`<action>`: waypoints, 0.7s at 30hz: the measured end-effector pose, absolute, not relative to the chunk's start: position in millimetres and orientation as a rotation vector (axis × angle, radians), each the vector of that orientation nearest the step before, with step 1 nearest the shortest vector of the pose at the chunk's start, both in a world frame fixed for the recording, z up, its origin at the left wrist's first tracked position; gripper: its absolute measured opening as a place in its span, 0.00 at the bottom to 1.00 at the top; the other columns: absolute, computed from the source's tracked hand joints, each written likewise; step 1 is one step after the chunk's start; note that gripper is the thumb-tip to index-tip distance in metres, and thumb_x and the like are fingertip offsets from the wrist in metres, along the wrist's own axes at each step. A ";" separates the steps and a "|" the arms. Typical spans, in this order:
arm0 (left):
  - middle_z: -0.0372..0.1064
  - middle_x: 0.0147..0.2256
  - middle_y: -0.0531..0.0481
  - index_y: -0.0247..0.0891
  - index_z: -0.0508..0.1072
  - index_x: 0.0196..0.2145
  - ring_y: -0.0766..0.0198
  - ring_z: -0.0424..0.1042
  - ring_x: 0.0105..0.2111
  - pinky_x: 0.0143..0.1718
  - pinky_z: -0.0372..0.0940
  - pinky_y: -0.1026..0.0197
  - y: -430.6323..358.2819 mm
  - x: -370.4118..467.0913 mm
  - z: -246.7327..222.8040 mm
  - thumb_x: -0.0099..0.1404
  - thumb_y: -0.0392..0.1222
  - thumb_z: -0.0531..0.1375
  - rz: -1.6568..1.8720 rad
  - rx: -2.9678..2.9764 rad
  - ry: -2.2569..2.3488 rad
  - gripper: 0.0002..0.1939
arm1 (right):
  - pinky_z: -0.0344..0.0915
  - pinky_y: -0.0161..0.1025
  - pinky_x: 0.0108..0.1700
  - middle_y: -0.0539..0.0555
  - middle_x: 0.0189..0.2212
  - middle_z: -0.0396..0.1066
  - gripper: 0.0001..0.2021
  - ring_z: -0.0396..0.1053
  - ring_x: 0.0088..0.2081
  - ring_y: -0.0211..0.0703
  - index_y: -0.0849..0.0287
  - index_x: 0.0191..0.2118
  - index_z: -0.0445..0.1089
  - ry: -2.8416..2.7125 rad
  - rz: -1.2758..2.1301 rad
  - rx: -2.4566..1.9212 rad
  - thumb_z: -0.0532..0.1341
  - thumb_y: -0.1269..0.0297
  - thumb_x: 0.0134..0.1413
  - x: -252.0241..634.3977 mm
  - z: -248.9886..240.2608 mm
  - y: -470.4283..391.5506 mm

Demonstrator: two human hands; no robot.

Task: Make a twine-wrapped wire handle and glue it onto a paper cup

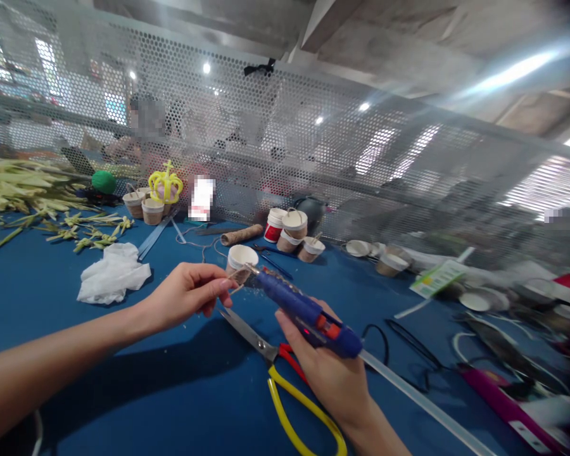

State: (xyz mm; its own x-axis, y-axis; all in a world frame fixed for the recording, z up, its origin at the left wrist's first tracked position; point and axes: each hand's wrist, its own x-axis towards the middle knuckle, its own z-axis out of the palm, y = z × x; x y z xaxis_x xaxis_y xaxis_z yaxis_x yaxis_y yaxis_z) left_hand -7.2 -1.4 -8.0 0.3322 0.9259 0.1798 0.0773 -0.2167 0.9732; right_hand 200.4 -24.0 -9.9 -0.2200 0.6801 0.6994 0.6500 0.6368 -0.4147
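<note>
My right hand (335, 377) is closed around a blue hot glue gun (304, 310), with a long clear glue stick (422, 396) running out of its back end. The gun's metal nozzle points left, at a thin piece of tan cord (237, 289). Thumb and fingers of my left hand (202, 288) pinch this cord. Just behind the nozzle stands a small paper cup (243, 256) with a brown wrap and white rim. Beneath the gun lie scissors (249, 334) with yellow and red handles, their blades toward my left hand.
Crumpled white tissue (114, 273) and plant strips (26, 187) lie left. More wrapped cups (152, 211), a yellow crown (166, 183) and a twine roll (241, 235) sit along the perforated screen (247, 114). A purple power strip (503, 405) and cables lie right.
</note>
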 end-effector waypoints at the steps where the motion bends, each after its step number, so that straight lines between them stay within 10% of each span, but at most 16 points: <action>1: 0.69 0.23 0.51 0.32 0.70 0.30 0.75 0.60 0.16 0.17 0.56 0.71 -1.4 -7.3 -8.0 0.57 0.48 0.55 1.041 1.581 0.942 0.14 | 0.65 0.34 0.25 0.50 0.20 0.66 0.03 0.66 0.22 0.38 0.58 0.27 0.65 -1.932 0.045 -1.058 0.57 0.66 0.48 200.4 -10.4 -24.2; 21: 0.68 0.22 0.51 0.32 0.69 0.29 0.74 0.58 0.16 0.16 0.52 0.70 -0.1 -8.8 -7.4 0.58 0.46 0.55 1.050 1.451 0.878 0.13 | 0.69 0.41 0.35 0.53 0.25 0.73 0.09 0.71 0.30 0.46 0.56 0.28 0.72 -1.878 -0.004 -1.134 0.56 0.59 0.48 209.0 -10.8 -21.2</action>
State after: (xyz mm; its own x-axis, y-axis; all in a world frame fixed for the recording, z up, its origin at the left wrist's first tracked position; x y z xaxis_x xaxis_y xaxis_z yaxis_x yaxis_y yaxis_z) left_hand -8.8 -0.1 -7.4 0.3354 0.9317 0.1392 -0.0279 -0.1379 0.9901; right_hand 209.0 -21.2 -10.8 -0.1604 0.6993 0.6966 0.7025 0.5766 -0.4172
